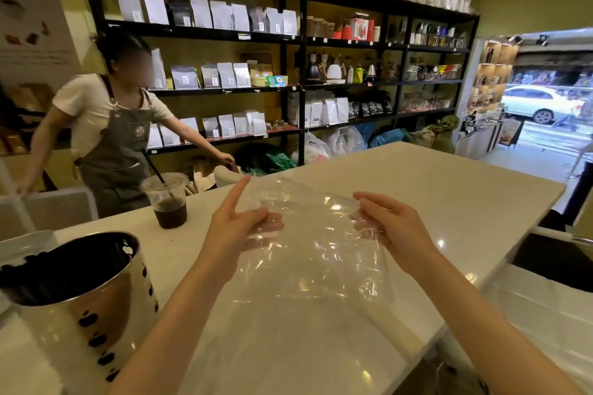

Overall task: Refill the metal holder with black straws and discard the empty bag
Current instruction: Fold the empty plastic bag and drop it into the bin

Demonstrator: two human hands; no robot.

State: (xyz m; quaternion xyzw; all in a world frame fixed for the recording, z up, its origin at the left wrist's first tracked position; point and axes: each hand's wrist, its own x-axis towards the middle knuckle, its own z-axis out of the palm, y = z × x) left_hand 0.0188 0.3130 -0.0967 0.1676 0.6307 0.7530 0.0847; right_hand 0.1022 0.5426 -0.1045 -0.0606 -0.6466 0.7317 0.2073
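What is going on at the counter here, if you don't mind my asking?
A person holds an empty clear plastic bag above the white counter, the left hand and right hand each gripping an upper edge. The metal holder at the left already holds black straws. An iced coffee cup stands nearby; someone in an apron works behind.

White counter [449, 189] under metal holder [96, 298] and iced-coffee cup [168, 202].

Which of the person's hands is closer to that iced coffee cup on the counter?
The left. The left hand grips the clear bag just right of the cup. The right hand holds the bag's opposite edge, farther away.
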